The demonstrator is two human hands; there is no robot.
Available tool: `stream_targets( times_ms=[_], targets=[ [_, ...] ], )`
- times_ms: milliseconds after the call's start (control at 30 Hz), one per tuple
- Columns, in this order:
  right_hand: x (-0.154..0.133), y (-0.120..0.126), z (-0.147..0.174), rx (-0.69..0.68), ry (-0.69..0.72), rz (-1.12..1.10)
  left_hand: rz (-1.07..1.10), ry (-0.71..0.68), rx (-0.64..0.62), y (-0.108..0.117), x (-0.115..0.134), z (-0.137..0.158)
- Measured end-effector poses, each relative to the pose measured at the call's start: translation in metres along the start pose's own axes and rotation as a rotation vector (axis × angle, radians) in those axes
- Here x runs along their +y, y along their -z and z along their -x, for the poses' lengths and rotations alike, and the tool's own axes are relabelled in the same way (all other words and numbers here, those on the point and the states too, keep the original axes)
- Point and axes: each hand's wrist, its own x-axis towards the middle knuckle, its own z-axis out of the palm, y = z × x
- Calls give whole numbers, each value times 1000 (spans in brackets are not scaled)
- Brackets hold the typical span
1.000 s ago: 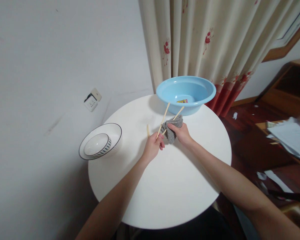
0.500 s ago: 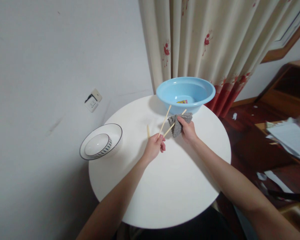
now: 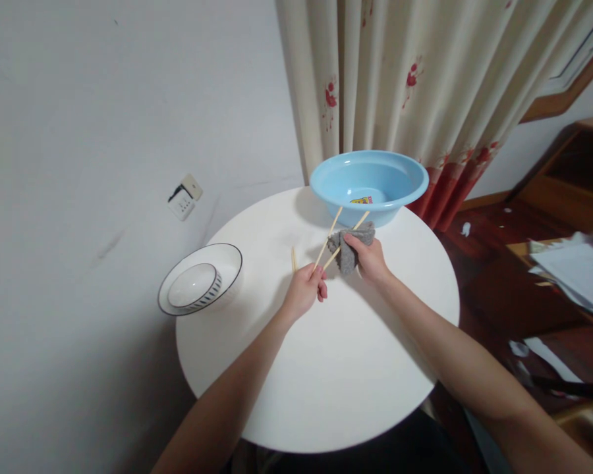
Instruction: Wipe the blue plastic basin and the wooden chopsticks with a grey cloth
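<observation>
My left hand (image 3: 304, 289) is closed around a pair of wooden chopsticks (image 3: 327, 238), which spread apart toward the basin. Thin pale tips, likely the other ends of the chopsticks, show just left of that hand. In my right hand (image 3: 368, 257) is a grey cloth (image 3: 348, 255), folded around the right-hand chopstick and pinched under the thumb. The upper end of that chopstick sticks out past the cloth. Just beyond both hands stands a light blue plastic basin (image 3: 368, 164) with a colourful sticker inside.
A white bowl (image 3: 192, 284) sits in a larger dark-rimmed white dish (image 3: 232, 260) at the left edge of the round white table (image 3: 316, 388). A wall with a socket (image 3: 182, 203) borders the left, a curtain (image 3: 385, 85) the back. Papers (image 3: 573, 270) lie at the right.
My right hand and the cloth have slid slightly down along the right-hand chopstick toward my left hand, baring more of its upper end. My left hand has hardly moved.
</observation>
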Motion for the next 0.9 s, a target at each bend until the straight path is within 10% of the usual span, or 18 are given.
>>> stream_targets(
  times_ms=[500, 900],
  targets=[
    [-22, 33, -47, 374, 120, -386, -12, -4, 30, 0, 1, 2],
    [17, 3, -12, 83, -61, 50, 73, -74, 190, 6, 14, 0]
  ],
)
